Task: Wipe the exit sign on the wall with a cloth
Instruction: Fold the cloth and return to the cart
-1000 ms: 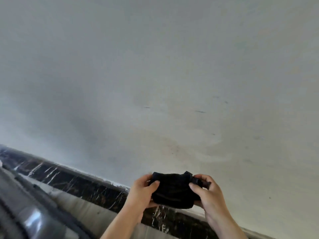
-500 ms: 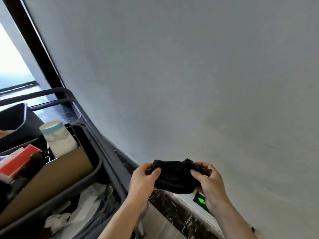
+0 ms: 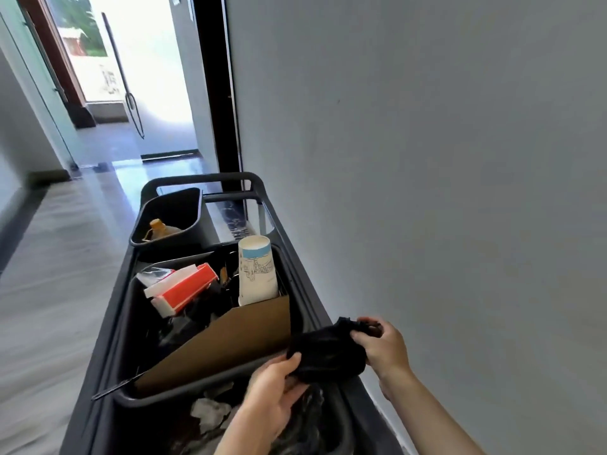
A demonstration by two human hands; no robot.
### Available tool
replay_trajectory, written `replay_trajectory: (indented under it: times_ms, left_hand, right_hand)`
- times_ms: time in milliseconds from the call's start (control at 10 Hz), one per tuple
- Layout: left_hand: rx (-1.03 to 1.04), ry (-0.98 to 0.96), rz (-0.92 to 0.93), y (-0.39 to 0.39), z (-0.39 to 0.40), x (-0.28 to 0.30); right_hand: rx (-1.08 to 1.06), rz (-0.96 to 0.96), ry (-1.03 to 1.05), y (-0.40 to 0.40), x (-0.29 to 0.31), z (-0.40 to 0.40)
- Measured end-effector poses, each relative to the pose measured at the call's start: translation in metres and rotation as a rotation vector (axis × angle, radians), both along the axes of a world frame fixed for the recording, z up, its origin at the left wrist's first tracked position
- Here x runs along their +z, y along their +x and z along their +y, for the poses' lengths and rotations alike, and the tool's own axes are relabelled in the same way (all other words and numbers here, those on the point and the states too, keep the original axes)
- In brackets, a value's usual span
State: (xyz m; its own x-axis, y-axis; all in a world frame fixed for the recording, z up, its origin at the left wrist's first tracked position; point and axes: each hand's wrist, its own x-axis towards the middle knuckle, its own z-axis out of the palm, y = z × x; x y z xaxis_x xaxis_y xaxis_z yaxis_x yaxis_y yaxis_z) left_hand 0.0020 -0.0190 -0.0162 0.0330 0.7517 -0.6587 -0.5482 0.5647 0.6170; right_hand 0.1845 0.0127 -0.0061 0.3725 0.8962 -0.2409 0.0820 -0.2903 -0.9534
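Note:
A bunched black cloth (image 3: 326,353) is held between both hands, low and right of centre, above the near end of a dark cleaning cart (image 3: 295,244). My left hand (image 3: 274,389) grips the cloth's lower left edge with thumb and fingers. My right hand (image 3: 382,348) pinches its upper right corner close to the grey wall (image 3: 443,159). The exit sign is out of sight in this frame.
The cart stands along the wall and holds a black bin (image 3: 170,218), a red and white box (image 3: 182,289), a paper cup (image 3: 258,274), a cardboard sheet (image 3: 230,343) and crumpled tissues (image 3: 210,412). A corridor with a shiny floor (image 3: 49,290) leads to a bright glass door (image 3: 131,60).
The view has swung left, away from the bare wall and skirting to the cart and corridor. A green sign seen half a second ago is gone from view. Both hands still hold the cloth.

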Motion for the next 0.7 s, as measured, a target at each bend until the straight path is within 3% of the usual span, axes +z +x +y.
replay_trajectory:
  times_ms: [300,500,700]
  left_hand:
    - [0.086,-0.109,0.052,0.009,0.021,-0.041]
    - [0.055,-0.038,0.137,0.007,0.021,-0.041]
    - [-0.113,-0.005,0.425,-0.012,0.008,-0.033]
  right_hand:
    - [-0.023,-0.043,-0.073,-0.001,-0.039,0.029]
    - [-0.020,-0.036,-0.098,0.003,-0.052,0.032]
    - [0.007,-0.121,-0.144,0.004,-0.035,0.015]
